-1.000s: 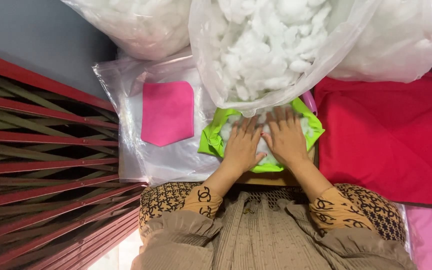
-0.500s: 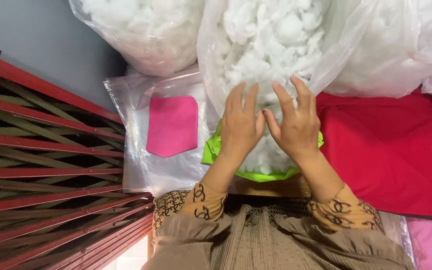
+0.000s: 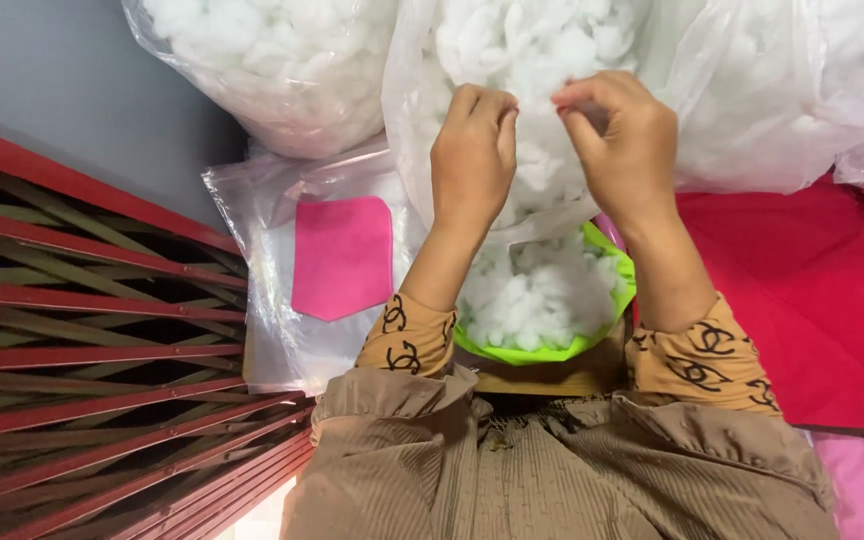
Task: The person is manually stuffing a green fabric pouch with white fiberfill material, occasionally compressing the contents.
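My left hand [image 3: 473, 150] and my right hand [image 3: 622, 135] reach up into a large clear plastic bag of white fluffy stuffing [image 3: 542, 50]. Both hands have their fingers curled and pinched on clumps of the stuffing [image 3: 537, 95] at the bag's mouth. Below my forearms sits a lime-green fabric cover [image 3: 537, 352], open at the top and filled with white stuffing [image 3: 537, 295]. It rests on a wooden surface [image 3: 542, 380] close to my lap.
A second clear bag of stuffing [image 3: 262, 60] lies at the upper left. A flat clear bag with a pink fabric piece [image 3: 340, 255] lies left of the green cover. Red cloth [image 3: 812, 290] covers the right. A red metal folding gate [image 3: 82, 330] runs along the left.
My hands have lifted off the stuffing in the green cover, moved up into the big bag's mouth and closed their fingers on stuffing there.
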